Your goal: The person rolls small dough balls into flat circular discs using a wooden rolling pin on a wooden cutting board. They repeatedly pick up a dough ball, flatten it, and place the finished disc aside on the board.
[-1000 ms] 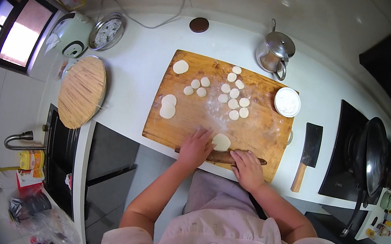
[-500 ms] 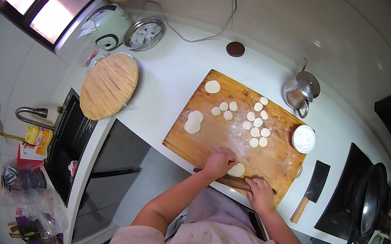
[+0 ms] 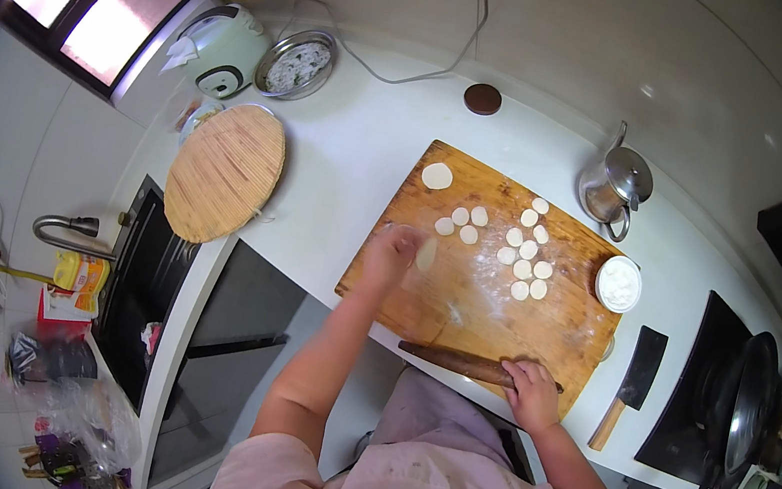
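Observation:
A wooden board [image 3: 477, 313] dusted with flour lies before me. Over its left part, my left hand [image 3: 392, 253] pinches a thin dough wrapper [image 3: 426, 254], seen tilted and a little blurred. This hand hides the place where rolled wrappers lay. My right hand [image 3: 532, 391] is closed on the right end of a dark rolling pin [image 3: 455, 359] along the board's near edge. One flat dough round [image 3: 438, 176] rests at the far left corner. Several small flattened dough pieces [image 3: 526, 246] lie right of the middle, and a smaller group [image 3: 461, 217] sits left of them.
A white bowl of flour [image 3: 619, 284] stands at the board's right edge. Beyond it are a cleaver [image 3: 641, 368] and a wok [image 3: 742, 398] on the stove. A steel kettle [image 3: 616, 185], brown lid [image 3: 482, 99], filling bowl [image 3: 296, 65], rice cooker [image 3: 223, 47] and round woven lid [image 3: 225, 173] line the counter.
My left hand has lifted the dough wrapper off the near part of the board and carried it far and left. My right hand stays on the rolling pin. The view has shifted slightly.

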Motion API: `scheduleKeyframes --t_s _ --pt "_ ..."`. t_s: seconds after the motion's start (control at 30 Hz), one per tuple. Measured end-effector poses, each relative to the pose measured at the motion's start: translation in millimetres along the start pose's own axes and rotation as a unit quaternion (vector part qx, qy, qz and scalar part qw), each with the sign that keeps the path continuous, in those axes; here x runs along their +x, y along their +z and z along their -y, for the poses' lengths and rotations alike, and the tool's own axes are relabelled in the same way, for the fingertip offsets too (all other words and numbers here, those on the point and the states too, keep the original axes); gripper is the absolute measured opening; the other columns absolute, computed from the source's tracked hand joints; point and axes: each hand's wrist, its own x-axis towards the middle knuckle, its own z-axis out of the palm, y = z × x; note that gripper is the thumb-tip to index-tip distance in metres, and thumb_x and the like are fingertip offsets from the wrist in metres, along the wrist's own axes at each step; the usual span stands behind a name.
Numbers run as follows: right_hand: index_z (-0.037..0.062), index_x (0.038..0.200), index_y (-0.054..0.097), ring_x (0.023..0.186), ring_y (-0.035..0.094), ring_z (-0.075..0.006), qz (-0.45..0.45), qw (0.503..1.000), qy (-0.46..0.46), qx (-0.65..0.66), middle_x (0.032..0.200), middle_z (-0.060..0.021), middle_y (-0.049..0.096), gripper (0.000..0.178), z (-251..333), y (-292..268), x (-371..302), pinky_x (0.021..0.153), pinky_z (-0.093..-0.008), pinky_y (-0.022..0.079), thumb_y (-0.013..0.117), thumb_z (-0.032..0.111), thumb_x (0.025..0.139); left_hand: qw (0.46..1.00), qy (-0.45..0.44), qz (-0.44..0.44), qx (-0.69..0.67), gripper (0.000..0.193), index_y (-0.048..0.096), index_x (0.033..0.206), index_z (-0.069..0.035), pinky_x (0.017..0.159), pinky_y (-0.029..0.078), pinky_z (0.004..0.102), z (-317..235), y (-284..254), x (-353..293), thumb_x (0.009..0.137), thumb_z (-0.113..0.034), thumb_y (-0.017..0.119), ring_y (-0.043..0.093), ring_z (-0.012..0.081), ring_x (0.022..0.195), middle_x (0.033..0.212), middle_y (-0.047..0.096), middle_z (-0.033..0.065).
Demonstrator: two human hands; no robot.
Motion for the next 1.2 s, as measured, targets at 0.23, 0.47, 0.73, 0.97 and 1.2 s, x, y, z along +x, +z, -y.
scheduleKeyframes --t_s 0.23,0.47,0.73,0.97,1.2 --pt "0.0126 0.125 0.065 0.109 0.059 -0.0296 -0.01 1.0 0.006 0.005 0.113 -0.0079 0.062 0.052 3.7 0.9 0.2 0.096 -0.0418 0.048 0.075 0.006 0.075 0.982 0.111 -0.146 0.037 0.022 0.071 0.11 -0.006 0.082 0.054 0.0364 46.5 21.9 60.3 0.089 -0.004 0.064 0.067 0.0249 0.088 0.1 0.07 0.0094" --pt "0.0127 0.127 0.064 0.11 0.058 -0.0293 -0.015 1.0 0.0 0.007 0.113 -0.0072 0.062 0.053 5.3 -0.9 -0.4 0.095 -0.0417 0.048 0.075 0.007 0.075 0.972 0.161 -0.069 0.156 0.026 0.069 0.104 -0.005 0.088 0.051 0.0459 4.9 53.8 34.2 0.079 -0.006 0.075 0.062 0.035 0.098 0.1 0.066 0.0144" --pt "0.0129 0.127 0.064 0.11 0.057 -0.0289 -0.025 0.999 0.001 0.021 0.113 -0.0063 0.061 0.053 3.9 2.6 -3.4 0.095 -0.0418 0.048 0.075 0.008 0.076 0.965 0.229 0.082 0.095 0.022 0.066 0.098 -0.006 0.079 0.053 0.0446 -8.7 80.4 -6.1 0.079 -0.009 0.077 0.065 0.0342 0.088 0.095 0.068 0.014" --pt "0.0145 0.126 0.065 0.109 0.057 -0.0284 -0.018 1.0 0.001 0.02 0.114 -0.0055 0.061 0.049 -0.4 1.6 -8.5 0.095 -0.0415 0.048 0.074 0.011 0.079 0.936 0.307 0.105 0.134 0.045 0.06 0.129 -0.006 0.101 0.047 0.0447 -9.2 96.8 -39.3 0.086 -0.017 0.071 0.058 0.0329 0.119 0.13 0.062 0.0131" --pt "0.0153 0.126 0.065 0.109 0.057 -0.0276 -0.024 0.999 -0.008 0.021 0.114 -0.0048 0.061 0.048 -1.6 2.1 -12.0 0.095 -0.0407 0.048 0.074 0.012 0.079 0.838 0.38 0.209 0.331 0.067 0.036 0.154 -0.008 0.122 0.024 0.0489 5.3 97.6 -53.3 0.096 -0.034 0.059 0.032 0.0258 0.149 0.163 0.032 0.007"
